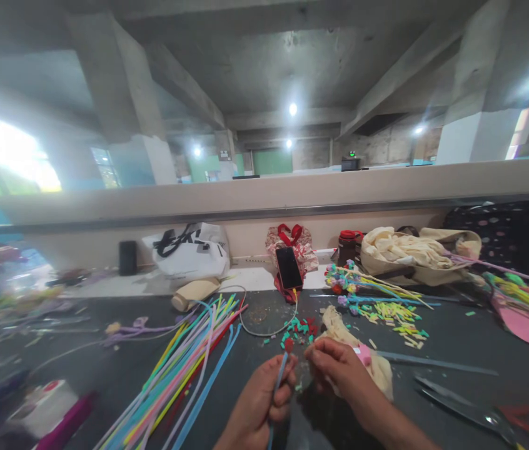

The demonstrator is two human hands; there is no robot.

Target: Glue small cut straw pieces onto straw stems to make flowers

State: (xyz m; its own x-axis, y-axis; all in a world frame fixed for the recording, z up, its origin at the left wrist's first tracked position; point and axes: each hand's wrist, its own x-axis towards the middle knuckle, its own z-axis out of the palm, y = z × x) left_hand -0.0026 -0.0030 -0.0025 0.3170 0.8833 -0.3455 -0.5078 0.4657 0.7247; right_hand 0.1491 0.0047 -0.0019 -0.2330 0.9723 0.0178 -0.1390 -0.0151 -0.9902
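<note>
My left hand (262,397) is closed around a light blue pipe cleaner (281,372), which stands nearly upright with a small red piece (289,344) at its top. Close beside it, my right hand (337,365) has thumb and fingertips pinched together; whatever they hold is too small to make out. Behind my right hand lies a cream cloth (379,372) with a pink patch. Small green and red cut pieces (299,326) are scattered just beyond my fingers. Left of my hands is a bundle of many-coloured pipe cleaners (175,375).
Scissors (464,406) lie at the right. Yellow cut pieces (393,315) and a bunch of finished-looking stems (351,281) with colourful tips are beyond my right hand. A phone (289,269) on a cable leans at the back, near a white bag (189,253) and a red-lidded bottle (349,247).
</note>
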